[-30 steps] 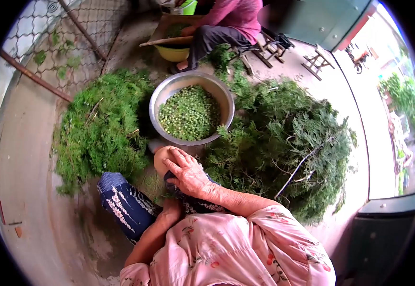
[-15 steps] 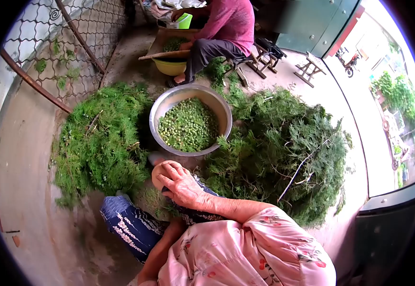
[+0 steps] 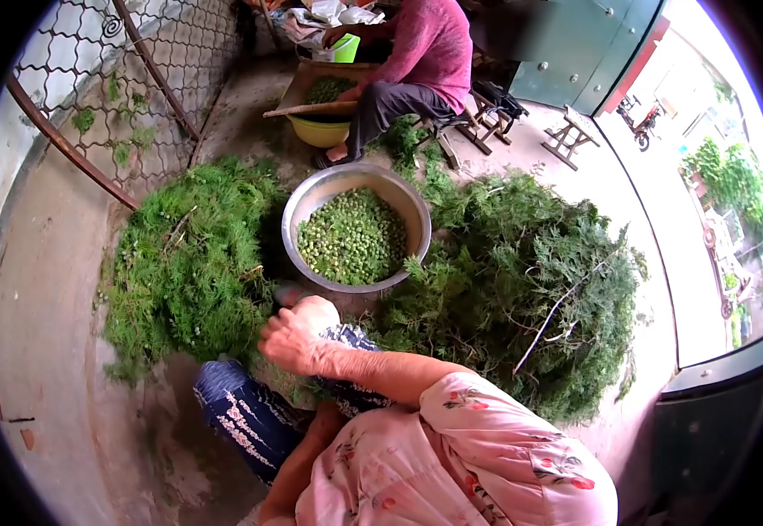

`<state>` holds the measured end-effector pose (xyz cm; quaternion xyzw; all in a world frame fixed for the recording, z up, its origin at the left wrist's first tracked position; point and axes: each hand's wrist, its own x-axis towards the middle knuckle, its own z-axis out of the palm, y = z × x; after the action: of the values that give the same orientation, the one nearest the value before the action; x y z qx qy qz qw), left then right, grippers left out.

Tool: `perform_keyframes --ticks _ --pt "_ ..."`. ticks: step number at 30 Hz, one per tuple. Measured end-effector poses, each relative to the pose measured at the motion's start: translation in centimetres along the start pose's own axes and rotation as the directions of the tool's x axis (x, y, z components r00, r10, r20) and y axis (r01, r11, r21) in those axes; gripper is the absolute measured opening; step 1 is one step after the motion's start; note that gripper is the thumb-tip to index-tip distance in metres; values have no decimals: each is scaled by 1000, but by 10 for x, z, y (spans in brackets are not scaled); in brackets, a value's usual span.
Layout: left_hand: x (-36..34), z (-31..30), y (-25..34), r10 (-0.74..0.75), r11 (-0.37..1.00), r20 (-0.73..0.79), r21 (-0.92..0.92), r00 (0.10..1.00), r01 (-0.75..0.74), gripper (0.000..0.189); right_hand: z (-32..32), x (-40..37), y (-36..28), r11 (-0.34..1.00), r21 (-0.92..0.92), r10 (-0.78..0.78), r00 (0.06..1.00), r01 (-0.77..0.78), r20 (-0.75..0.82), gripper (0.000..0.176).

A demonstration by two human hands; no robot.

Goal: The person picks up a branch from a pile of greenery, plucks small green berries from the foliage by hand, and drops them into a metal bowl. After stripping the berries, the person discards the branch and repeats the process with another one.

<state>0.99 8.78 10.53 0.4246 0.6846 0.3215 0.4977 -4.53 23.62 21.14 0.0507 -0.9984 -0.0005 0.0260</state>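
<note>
My right hand (image 3: 289, 340) is at my bare foot (image 3: 315, 312), its bent fingers curled down along the foot's left side. The undersides of those fingers are hidden. My left hand (image 3: 329, 422) is tucked between my legs beneath the pink sleeve, and its fingers do not show. Just beyond my foot stands a wide metal basin (image 3: 425, 210) holding many small green cones or berries (image 3: 351, 237) with bits of leaf. Heaps of green conifer branches lie on both sides: a left pile (image 3: 193, 263) and a larger right pile (image 3: 521, 272).
Another person in a pink top (image 3: 434, 53) sits beyond the basin, at a yellow tub (image 3: 320, 133) with a wooden board (image 3: 311, 109) across it. A wire fence (image 3: 162, 53) stands at the left. A wooden stool (image 3: 568, 138) is near the green door (image 3: 565, 53).
My right hand has slid from the top of my foot toward its left side and nearer me, and its fingers have curled down. The view has shifted slightly.
</note>
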Motion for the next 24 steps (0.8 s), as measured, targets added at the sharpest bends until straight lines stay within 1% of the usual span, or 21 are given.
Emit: perform_keyframes --ticks 2,3,4,6,7,8,10,11,13,14,16,20,22,23,24 --pt "3 -2 1 -19 999 -4 -44 1000 19 29 1 -5 -1 986 128 -74 969 106 -237 17" --pt "4 -2 1 -24 998 -6 -59 1000 23 29 -3 -9 -4 993 107 -41 988 57 -149 18" --pt "6 -3 1 -28 997 -11 -71 1000 27 29 -8 -11 -8 993 106 -44 988 61 -149 18" --pt "8 -4 2 -38 994 -19 -102 999 36 29 -11 -19 -21 958 247 -67 951 145 -302 19" --pt "9 -4 3 -41 993 -21 -114 999 38 29 4 -20 -33 889 421 -49 952 179 -301 20" --pt "10 -4 3 -46 991 -25 -126 999 42 29 6 -24 -41 860 469 -93 966 201 -243 21" --pt "12 -5 5 -51 988 -29 -147 998 47 29 16 -25 -49 887 416 -201 979 200 -41 21" --pt "12 -5 5 -56 986 -31 -159 998 51 29 27 -25 -53 886 416 -205 978 204 -42 21" --pt "13 -5 5 -67 982 -33 -180 997 60 30 47 -22 -58 911 393 -177 979 124 103 21" --pt "13 -5 5 -69 980 -35 -188 997 62 30 44 -20 -58 910 394 -180 979 127 100 21" --pt "13 -6 6 -71 978 -38 -201 997 62 30 38 -14 -56 861 487 -270 944 148 190 19" --pt "12 -8 5 -82 970 -45 -234 996 70 30 34 -16 -53 850 489 -302 942 197 146 18" --pt "12 -8 5 -85 967 -49 -245 995 70 30 35 -16 -52 838 485 -340 934 249 108 19" --pt "12 -8 4 -87 966 -50 -250 995 72 30 35 -18 -52 838 484 -342 933 250 110 19" --pt "12 -9 4 -89 964 -50 -255 995 73 30 34 -19 -54 843 485 -312 946 233 89 16"
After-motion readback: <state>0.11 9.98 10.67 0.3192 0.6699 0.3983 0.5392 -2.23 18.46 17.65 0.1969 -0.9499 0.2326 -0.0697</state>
